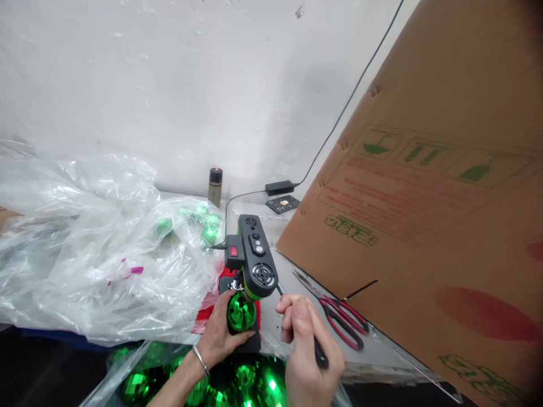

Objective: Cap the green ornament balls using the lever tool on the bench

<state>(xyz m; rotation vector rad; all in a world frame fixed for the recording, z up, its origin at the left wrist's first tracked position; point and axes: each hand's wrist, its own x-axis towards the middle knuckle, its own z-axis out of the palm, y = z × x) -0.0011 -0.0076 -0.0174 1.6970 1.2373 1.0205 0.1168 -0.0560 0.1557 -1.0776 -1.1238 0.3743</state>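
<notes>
My left hand [218,338], with a metal bangle at the wrist, is closed around a shiny green faceted ball ornament [241,314]. The ornament's silver cap sits up under the head of a small black bench machine [258,251] with round vents and a red rocker switch [233,251]. To the right, my right hand [309,342] is wrapped around the machine's lever handle [321,357]; its black end shows below the fingers. Beneath the ornament is the machine's black base [250,343], with red material [206,317] around it.
Clear plastic bags [102,249] cover the left, some green ornaments [211,233] inside. More green ornaments [246,377] lie below the table edge. Scissors [345,322] lie beside a large cardboard box [424,226]. A dark-capped can [215,186] and a power adapter [280,187] stand near the wall.
</notes>
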